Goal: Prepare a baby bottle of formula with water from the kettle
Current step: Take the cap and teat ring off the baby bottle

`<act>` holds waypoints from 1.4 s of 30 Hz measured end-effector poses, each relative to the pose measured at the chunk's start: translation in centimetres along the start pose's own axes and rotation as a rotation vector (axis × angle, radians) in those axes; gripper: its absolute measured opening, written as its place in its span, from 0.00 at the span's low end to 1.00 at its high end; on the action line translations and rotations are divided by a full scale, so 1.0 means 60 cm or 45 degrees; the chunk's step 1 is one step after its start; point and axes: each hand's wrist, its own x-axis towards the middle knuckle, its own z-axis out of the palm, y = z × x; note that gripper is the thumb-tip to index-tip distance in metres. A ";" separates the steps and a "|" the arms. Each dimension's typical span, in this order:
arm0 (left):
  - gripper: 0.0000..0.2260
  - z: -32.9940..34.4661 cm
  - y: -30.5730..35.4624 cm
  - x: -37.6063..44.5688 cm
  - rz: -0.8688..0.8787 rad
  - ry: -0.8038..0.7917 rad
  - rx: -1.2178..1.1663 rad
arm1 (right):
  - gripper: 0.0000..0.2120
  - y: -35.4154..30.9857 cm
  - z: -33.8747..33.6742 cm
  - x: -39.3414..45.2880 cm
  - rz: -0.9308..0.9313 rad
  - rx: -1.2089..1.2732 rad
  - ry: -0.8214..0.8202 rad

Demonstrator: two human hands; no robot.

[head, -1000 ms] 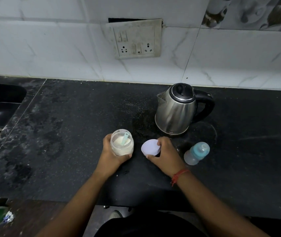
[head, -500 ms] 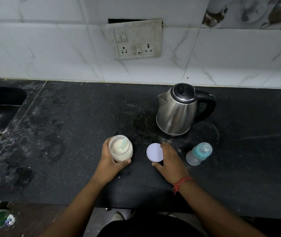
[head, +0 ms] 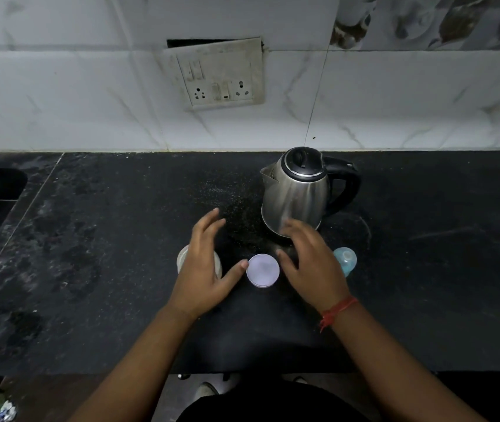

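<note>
Head view: one kettle [head: 295, 194], one lid [head: 263, 270].

**One head camera, looking down**

A single wide-angle camera sat on the person's head, facing forward and steeply down at the black table [head: 90, 269]. It was close above both forearms, the kettle [head: 295, 196] near mid-frame. The tiled wall [head: 394, 102] filled the top; no second view existed.

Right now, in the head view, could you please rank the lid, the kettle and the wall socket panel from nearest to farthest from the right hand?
From the right hand:
1. Lid, flat on the counter just to its left, beside the thumb.
2. Kettle, standing just beyond the fingertips, which overlap its base in the picture.
3. Wall socket panel, up on the tiled wall, well behind the kettle.
</note>
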 end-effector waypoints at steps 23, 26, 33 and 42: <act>0.30 0.164 0.075 0.014 -0.067 -0.501 -0.117 | 0.15 0.065 -0.122 -0.006 0.480 0.303 -0.263; 0.27 0.159 0.092 0.023 -0.105 -0.475 -0.129 | 0.10 0.041 -0.124 0.006 0.474 0.532 -0.265; 0.28 0.133 0.094 0.035 -0.015 -0.363 0.317 | 0.20 0.027 -0.114 0.027 0.618 0.441 -0.350; 0.28 0.134 0.086 0.027 -0.203 -0.455 -0.077 | 0.09 0.035 -0.104 0.025 0.642 0.686 -0.233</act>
